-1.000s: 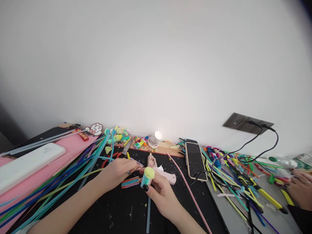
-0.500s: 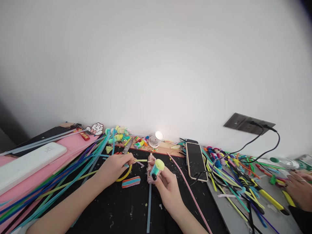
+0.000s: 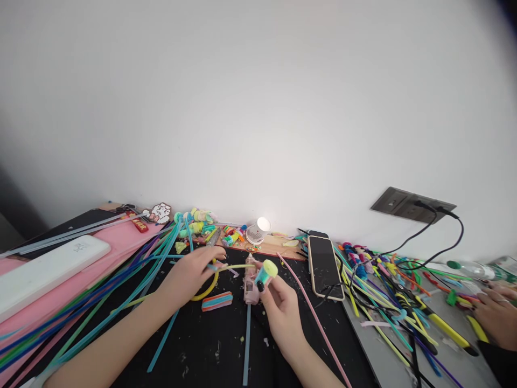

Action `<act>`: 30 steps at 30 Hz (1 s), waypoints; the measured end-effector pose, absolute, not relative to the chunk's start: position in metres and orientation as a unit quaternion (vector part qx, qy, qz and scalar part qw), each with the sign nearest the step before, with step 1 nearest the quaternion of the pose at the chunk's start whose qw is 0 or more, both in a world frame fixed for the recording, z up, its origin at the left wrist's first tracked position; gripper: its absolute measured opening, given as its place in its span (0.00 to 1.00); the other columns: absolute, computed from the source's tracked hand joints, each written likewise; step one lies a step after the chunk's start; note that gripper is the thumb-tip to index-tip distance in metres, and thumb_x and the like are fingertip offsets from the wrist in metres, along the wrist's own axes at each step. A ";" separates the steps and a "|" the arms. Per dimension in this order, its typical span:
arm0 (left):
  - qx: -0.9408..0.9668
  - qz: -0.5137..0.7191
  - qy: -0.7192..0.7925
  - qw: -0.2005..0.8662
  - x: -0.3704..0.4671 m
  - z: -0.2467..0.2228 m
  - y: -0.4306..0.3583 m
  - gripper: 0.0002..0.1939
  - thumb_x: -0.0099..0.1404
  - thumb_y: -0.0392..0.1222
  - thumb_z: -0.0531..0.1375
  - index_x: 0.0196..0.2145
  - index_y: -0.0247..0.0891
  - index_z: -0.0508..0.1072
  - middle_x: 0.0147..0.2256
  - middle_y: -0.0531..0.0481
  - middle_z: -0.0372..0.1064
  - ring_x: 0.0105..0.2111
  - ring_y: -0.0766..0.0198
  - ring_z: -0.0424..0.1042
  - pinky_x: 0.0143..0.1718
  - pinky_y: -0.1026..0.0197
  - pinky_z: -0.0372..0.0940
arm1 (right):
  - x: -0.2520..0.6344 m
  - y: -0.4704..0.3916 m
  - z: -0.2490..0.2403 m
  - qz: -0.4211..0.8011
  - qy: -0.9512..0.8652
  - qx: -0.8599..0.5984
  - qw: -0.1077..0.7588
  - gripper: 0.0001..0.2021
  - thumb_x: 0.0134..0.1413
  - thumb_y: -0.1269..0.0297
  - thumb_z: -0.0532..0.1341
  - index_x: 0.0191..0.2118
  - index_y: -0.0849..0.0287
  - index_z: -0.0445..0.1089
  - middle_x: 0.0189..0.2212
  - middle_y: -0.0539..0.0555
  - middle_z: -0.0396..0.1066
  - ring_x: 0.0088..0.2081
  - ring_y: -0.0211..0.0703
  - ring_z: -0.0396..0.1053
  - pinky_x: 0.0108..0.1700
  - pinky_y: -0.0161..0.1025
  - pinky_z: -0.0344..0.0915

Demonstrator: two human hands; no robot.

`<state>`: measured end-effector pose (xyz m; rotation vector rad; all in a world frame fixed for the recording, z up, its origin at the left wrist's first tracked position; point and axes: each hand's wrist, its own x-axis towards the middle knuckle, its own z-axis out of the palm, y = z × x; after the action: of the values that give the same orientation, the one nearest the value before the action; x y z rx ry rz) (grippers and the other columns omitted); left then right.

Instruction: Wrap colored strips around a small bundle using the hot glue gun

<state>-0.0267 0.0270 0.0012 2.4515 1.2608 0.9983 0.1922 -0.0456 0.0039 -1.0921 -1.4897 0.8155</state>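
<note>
My left hand (image 3: 196, 269) pinches a yellow-green pipe cleaner (image 3: 238, 266) that runs right toward the roll. My right hand (image 3: 283, 304) holds a small rolled pipe-cleaner piece (image 3: 268, 270), yellow on its round end and teal on the side, between thumb and fingers. Just left of that hand is a pink glue gun (image 3: 251, 291), nozzle toward the wall, with a pale blue glue stick (image 3: 247, 345) out of its rear. Near my left hand lie a yellow ring (image 3: 210, 288) and a striped orange-and-blue pipe-cleaner piece (image 3: 217, 301).
Long pipe cleaners (image 3: 100, 293) cross the left side beside a white box (image 3: 56, 275). A paper cup (image 3: 258, 230) stands by the wall. Phone (image 3: 325, 267), pliers (image 3: 444, 323) and tangled cables lie right. A co-worker's hand (image 3: 495, 312) is at far right.
My right hand has shifted slightly right and up with the roll. My left hand has moved a little, and more of the yellow-green pipe cleaner now stretches across the glue gun.
</note>
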 end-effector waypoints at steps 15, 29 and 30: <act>0.740 0.403 0.537 0.031 -0.059 0.003 0.049 0.15 0.69 0.47 0.52 0.48 0.38 0.69 0.47 0.39 0.71 0.43 0.50 0.73 0.46 0.48 0.67 | 0.200 -0.042 0.005 0.344 -0.525 -0.485 0.609 0.21 0.59 0.48 0.59 0.49 0.58 0.73 0.47 0.60 0.75 0.55 0.55 0.67 0.60 0.52 0.59; 0.809 0.337 0.458 0.148 -0.039 0.005 0.034 0.14 0.69 0.40 0.50 0.39 0.38 0.76 0.31 0.47 0.78 0.31 0.59 0.76 0.33 0.61 0.67 | 0.197 -0.043 0.013 0.339 -0.540 -0.476 0.606 0.16 0.58 0.49 0.59 0.44 0.55 0.74 0.46 0.57 0.75 0.51 0.53 0.70 0.55 0.48 0.64; 0.790 0.355 0.479 0.144 -0.040 0.006 0.035 0.14 0.68 0.41 0.50 0.40 0.38 0.75 0.29 0.48 0.78 0.29 0.59 0.76 0.31 0.61 0.67 | 0.198 -0.043 0.013 0.338 -0.541 -0.476 0.606 0.16 0.59 0.50 0.59 0.44 0.55 0.73 0.46 0.57 0.74 0.51 0.53 0.70 0.55 0.48 0.64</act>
<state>-0.0401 0.0350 0.0057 2.2766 1.3800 1.0237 0.1976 -0.0426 0.0128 -1.1006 -1.2504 0.7806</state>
